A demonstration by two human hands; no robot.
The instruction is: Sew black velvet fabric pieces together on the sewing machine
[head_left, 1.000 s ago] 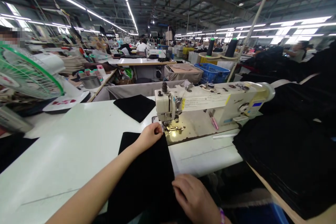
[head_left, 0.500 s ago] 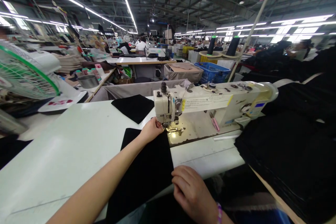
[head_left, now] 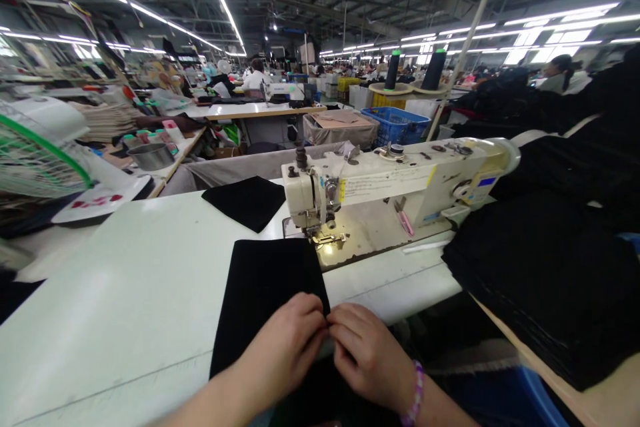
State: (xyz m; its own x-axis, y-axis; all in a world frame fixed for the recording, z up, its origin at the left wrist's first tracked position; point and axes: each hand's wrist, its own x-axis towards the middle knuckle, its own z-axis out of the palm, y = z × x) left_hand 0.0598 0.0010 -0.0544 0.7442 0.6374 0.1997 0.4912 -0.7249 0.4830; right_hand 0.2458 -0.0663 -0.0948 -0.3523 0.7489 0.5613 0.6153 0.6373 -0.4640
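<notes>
A black fabric piece lies on the white table, its far edge by the needle area of the sewing machine. My left hand pinches the right edge of this fabric near the table's front. Right beside it, fingertips almost touching, my right hand is closed on the same edge; a beaded bracelet circles that wrist. The fingers hide the exact grip. Under the needle, the machine's lamp lights the metal plate. A second black fabric piece rests behind, left of the machine head.
Pink-handled snips lie on the machine bed. A stack of black fabric fills the right side. At the left stand a fan and a metal bowl. Behind the machine are a blue basket and thread cones.
My left hand has come back from beside the needle to the fabric's near right edge, next to my right hand. My right hand stays at that edge. The view has shifted slightly.
</notes>
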